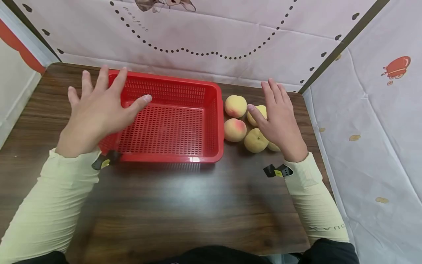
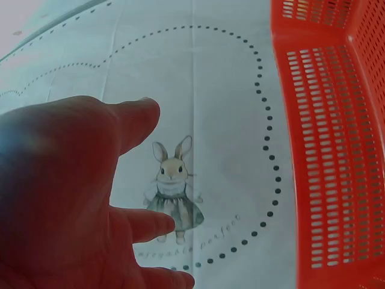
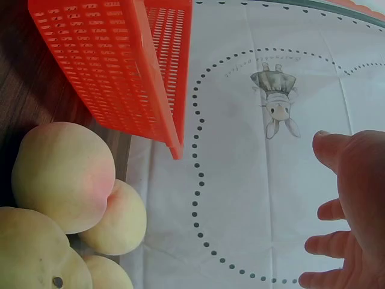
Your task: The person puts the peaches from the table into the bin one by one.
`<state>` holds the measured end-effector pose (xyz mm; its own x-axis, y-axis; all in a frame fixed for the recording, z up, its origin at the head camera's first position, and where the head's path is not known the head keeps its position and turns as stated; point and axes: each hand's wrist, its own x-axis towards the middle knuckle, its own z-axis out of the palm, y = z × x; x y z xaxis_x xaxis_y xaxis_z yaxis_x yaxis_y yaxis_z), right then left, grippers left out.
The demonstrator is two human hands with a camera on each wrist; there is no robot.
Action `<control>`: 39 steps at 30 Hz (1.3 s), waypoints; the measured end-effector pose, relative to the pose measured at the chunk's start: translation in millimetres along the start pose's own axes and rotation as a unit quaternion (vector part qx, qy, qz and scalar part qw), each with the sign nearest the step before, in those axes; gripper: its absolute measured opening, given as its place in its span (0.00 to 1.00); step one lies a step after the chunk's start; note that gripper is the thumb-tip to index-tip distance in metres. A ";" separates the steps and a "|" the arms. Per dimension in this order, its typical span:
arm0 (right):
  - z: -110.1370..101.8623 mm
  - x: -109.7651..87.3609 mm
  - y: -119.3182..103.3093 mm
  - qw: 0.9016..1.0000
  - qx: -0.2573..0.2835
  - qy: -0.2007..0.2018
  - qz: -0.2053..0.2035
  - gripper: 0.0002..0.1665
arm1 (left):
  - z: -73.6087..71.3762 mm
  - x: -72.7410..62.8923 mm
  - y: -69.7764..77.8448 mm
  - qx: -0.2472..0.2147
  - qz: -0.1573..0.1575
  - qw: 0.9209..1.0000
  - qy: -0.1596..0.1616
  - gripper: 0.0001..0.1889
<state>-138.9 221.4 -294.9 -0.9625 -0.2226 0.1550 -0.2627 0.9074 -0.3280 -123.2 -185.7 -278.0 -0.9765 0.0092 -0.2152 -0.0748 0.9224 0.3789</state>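
Observation:
A red plastic basket with slotted walls and nothing inside sits on the table. Over its left end hovers my left hand, fingers spread and holding nothing. To the basket's right lie several yellow peaches with pink blush, among them one peach beside the basket wall and a greener one. My right hand is raised above the peaches, its fingers straight and its palm bare; it hides part of the group. In the right wrist view a large peach sits below the basket's rim, apart from the hand.
The dark wooden table stretches in front of the basket. A white printed cloth with dots and a rabbit picture hangs behind it. Another white sheet stands along the right side.

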 end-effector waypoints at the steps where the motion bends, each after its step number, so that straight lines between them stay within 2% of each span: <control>1: -0.3 -0.4 0.4 1.000 0.001 0.000 0.000 0.46 | 0.1 -0.6 -2.1 -0.001 -0.003 1.000 0.001 0.53; 5: -0.1 -2.2 3.4 1.000 0.003 0.003 -0.001 0.46 | 3.0 -5.6 -18.0 -0.015 -0.016 1.000 0.003 0.54; 10: 1.2 -5.5 7.3 1.000 0.005 0.002 0.002 0.46 | 12.4 -14.1 -54.1 -0.044 -0.038 0.998 0.010 0.55; 14: 3.5 -6.2 9.0 1.000 0.003 -0.006 0.005 0.46 | 23.1 -22.5 -84.1 -0.107 -0.051 0.993 -0.005 0.58; 18: 6.1 -6.7 10.3 1.000 0.002 -0.008 0.007 0.46 | 35.5 -25.6 -104.5 -0.186 -0.063 0.980 -0.032 0.61; 22: 12.6 -9.4 14.0 1.000 0.003 -0.012 0.013 0.47 | 51.2 -21.6 -116.1 -0.229 -0.049 0.971 -0.050 0.60; 26: 26.0 -12.4 18.6 1.000 -0.001 -0.017 0.004 0.48 | 61.5 -23.5 -122.1 -0.245 -0.050 0.967 -0.047 0.56; 33: 44.2 -18.4 24.7 0.999 -0.013 -0.044 0.011 0.50 | 68.1 -22.4 -124.8 -0.245 -0.051 0.968 -0.020 0.45; 39: 60.7 -19.2 25.0 0.996 -0.054 -0.064 -0.003 0.51 | 71.2 -21.2 -120.6 -0.222 -0.054 0.973 -0.012 0.47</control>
<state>-131.1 226.7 -362.7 -0.9633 -0.2663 0.0335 -0.2669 0.9375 -0.2234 -79.1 -269.7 -383.2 -0.9535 -0.0645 -0.2944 -0.2619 0.6606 0.7036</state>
